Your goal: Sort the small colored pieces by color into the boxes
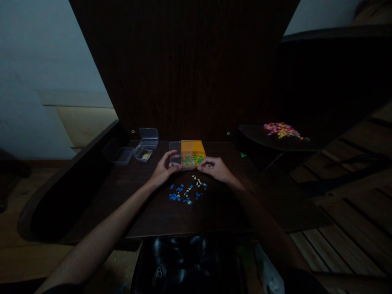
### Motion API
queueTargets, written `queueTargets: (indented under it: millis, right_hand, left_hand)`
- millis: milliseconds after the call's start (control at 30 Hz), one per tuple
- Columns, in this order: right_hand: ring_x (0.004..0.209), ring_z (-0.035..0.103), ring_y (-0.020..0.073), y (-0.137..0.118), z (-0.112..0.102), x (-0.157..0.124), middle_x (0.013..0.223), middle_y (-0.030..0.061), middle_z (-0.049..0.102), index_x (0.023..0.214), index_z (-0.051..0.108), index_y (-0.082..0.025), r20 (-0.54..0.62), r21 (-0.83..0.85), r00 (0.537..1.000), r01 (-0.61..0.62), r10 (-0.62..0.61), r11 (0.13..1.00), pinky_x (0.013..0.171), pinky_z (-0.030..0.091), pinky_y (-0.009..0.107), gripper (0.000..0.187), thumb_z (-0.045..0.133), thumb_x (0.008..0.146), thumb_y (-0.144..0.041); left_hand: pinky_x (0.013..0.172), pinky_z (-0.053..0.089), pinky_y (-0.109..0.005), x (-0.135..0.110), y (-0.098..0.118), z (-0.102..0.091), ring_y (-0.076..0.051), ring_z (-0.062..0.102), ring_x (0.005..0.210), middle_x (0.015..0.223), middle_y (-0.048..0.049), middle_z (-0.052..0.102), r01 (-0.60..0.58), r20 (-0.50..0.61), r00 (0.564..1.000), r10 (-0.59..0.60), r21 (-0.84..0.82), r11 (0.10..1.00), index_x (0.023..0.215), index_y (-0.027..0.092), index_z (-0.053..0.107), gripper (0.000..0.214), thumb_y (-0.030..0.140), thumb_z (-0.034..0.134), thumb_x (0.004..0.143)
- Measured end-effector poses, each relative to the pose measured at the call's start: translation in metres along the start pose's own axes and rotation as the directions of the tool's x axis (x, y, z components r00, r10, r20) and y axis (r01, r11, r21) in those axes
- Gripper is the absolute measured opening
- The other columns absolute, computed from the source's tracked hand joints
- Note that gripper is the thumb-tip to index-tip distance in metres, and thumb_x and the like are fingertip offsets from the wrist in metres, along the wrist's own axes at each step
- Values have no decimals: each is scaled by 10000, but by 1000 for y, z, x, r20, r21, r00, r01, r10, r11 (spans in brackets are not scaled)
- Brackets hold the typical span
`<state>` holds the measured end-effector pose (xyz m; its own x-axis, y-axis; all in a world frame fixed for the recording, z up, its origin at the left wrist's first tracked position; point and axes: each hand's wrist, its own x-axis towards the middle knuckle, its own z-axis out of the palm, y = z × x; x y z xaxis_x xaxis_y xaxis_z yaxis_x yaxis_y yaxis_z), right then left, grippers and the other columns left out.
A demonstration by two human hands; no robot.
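My left hand is closed on the left edge of a clear plastic box with its lid raised. Behind and beside the box lies an orange-yellow item, with several green pieces showing in front of it; whether these are in the box or beyond it I cannot tell. My right hand is at the right front corner of that orange item, thumb and fingertips pinched together; whatever is between them is too small to make out. Small blue pieces and pale yellow pieces are scattered on the dark tabletop nearer to me.
To the left stand a clear box holding a few yellow pieces and another clear container. Pink and yellow pieces are heaped on a dark shelf at right. A green scrap lies near the back panel.
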<state>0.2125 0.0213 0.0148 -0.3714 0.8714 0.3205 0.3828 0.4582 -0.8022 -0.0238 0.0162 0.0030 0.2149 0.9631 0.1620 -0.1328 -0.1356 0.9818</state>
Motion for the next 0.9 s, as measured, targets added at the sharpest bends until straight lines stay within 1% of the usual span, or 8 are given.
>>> queueTargets:
  millis: [100, 167, 267, 333, 433, 567, 767, 900]
  right_hand:
    - [579, 485, 107, -3, -1, 0, 739, 27, 631, 754, 674, -151, -214, -23, 975, 55, -59, 998, 516, 362, 227, 209, 648, 776, -358]
    - [579, 475, 107, -6, 0, 0, 748, 31, 622, 760, 668, -155, -241, -115, 965, 82, -108, 990, 521, 360, 229, 191, 629, 803, -336]
    - [639, 519, 124, -9, 4, -3, 796, 46, 633, 822, 680, -161, -122, -274, 976, 144, -182, 951, 593, 410, 242, 155, 597, 840, -291]
    - [707, 559, 145, -9, 6, -5, 833, 54, 644, 854, 685, -167, -37, -334, 975, 195, -219, 922, 665, 444, 259, 143, 590, 850, -273]
    - [777, 594, 163, -8, 7, -7, 868, 60, 659, 872, 693, -172, 39, -356, 969, 241, -243, 903, 738, 469, 284, 138, 587, 860, -260]
    - [830, 622, 170, -5, 7, -6, 909, 68, 681, 896, 714, -175, 127, -367, 962, 272, -241, 890, 771, 476, 286, 138, 595, 859, -234]
    - [844, 636, 177, -2, 5, -6, 922, 76, 691, 956, 739, -173, 153, -393, 963, 265, -221, 881, 780, 483, 284, 178, 605, 850, -223]
    - [852, 627, 170, -4, 4, -7, 943, 68, 687, 991, 741, -193, 128, -405, 972, 233, -197, 884, 811, 488, 295, 206, 584, 862, -230]
  left_hand:
    - [822, 544, -328, -3, -3, 7, -126, 658, 807, 1281, -128, 524, 6, 54, 998, -7, 11, 1000, 1261, 189, 435, 686, 223, 750, 653]
    - [826, 545, -329, -6, -5, 12, -127, 659, 812, 1280, -123, 520, 23, 78, 997, -23, 2, 1000, 1265, 196, 435, 687, 221, 755, 658]
    - [818, 548, -331, -10, -9, 21, -130, 661, 811, 1263, -112, 528, 39, 116, 993, -36, -17, 999, 1267, 209, 441, 691, 215, 768, 658]
    - [804, 552, -334, -12, -11, 25, -136, 660, 806, 1217, -102, 562, 33, 149, 988, -28, -34, 999, 1266, 216, 445, 689, 225, 776, 662]
    - [800, 552, -325, -14, -13, 30, -130, 654, 808, 1186, -93, 581, 21, 195, 981, -5, -80, 997, 1263, 225, 447, 689, 233, 787, 663]
    - [806, 550, -306, -16, -13, 33, -118, 649, 821, 1236, -106, 543, 32, 222, 975, -4, -126, 991, 1269, 224, 439, 710, 215, 800, 657]
    - [810, 547, -295, -15, -16, 35, -106, 642, 822, 1240, -100, 521, 37, 222, 975, -7, -133, 990, 1263, 225, 439, 705, 209, 801, 658]
    - [823, 548, -315, -14, -15, 34, -125, 647, 852, 1256, -104, 512, 31, 216, 976, -3, -128, 991, 1274, 232, 433, 717, 210, 798, 658]
